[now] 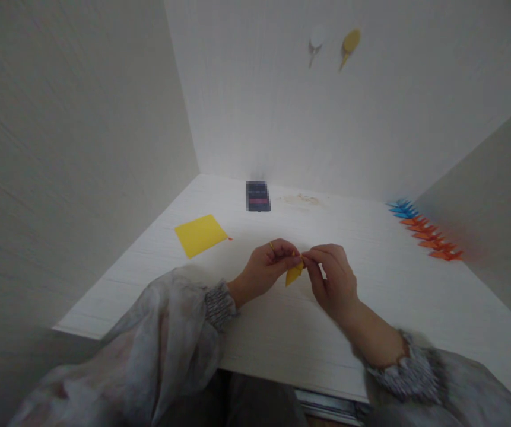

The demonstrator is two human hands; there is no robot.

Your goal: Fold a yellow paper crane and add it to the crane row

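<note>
A small folded yellow paper piece [294,274] hangs above the white table [371,296], pinched from both sides. My left hand [266,268] grips its left edge with closed fingers; a ring shows on one finger. My right hand [333,279] pinches its right edge with thumb and forefinger. Both hands meet over the middle of the table, slightly above the surface.
A yellow paper stack [200,234] lies at the left of the table. A small dark object [257,196] sits near the back wall. A row of folded orange pieces [431,237] and blue pieces [402,209] runs along the right wall. Two hooks [333,44] hang on the back wall.
</note>
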